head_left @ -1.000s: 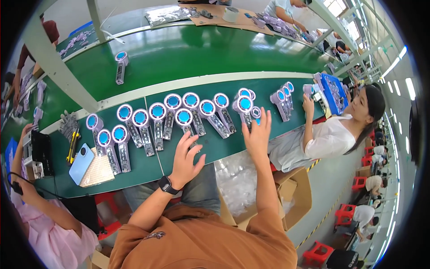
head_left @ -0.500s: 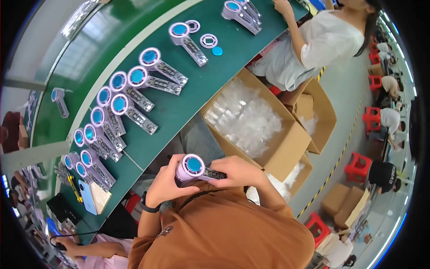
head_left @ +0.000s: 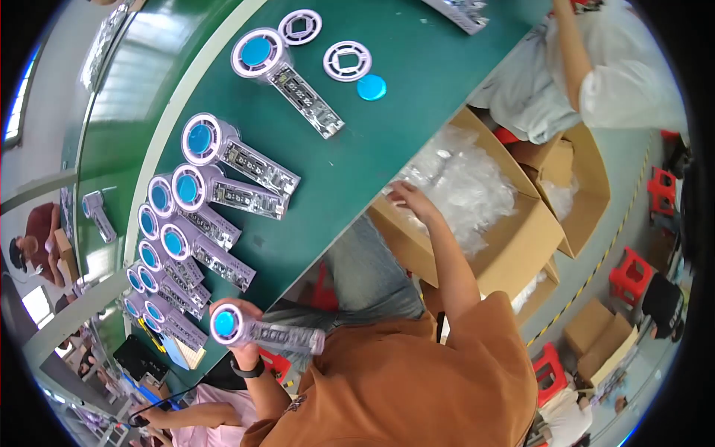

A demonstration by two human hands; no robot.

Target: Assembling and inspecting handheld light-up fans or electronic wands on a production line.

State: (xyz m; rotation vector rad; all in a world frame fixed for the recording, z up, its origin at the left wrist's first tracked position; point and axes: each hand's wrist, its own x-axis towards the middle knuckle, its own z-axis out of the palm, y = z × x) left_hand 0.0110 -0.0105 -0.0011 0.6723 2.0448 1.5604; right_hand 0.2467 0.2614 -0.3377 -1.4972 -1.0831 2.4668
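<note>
My left hand (head_left: 244, 356) grips a lavender handheld fan (head_left: 277, 337) by its round head. This fan has a blue disc at its centre, and circuit parts show along its handle, which points right. My right hand (head_left: 408, 200) is at the left edge of a cardboard box (head_left: 525, 257) filled with clear plastic bags (head_left: 462, 186). Its fingers look apart, with nothing visible in them. On the green table (head_left: 313, 201), several similar fans lie in a staggered row, among them a nearby fan (head_left: 272, 78) at the top.
Two lavender ring covers lie on the table, one ring cover (head_left: 347, 61) beside a blue disc (head_left: 371, 87). A second open carton (head_left: 588, 194) stands past the first. One co-worker in white (head_left: 633, 82) sits at upper right; another, in pink (head_left: 216, 413), is at lower left.
My right hand has let go of the fan and reached up to the box. My left hand has moved left and down with the fan. The view has shifted closer over the table.
</note>
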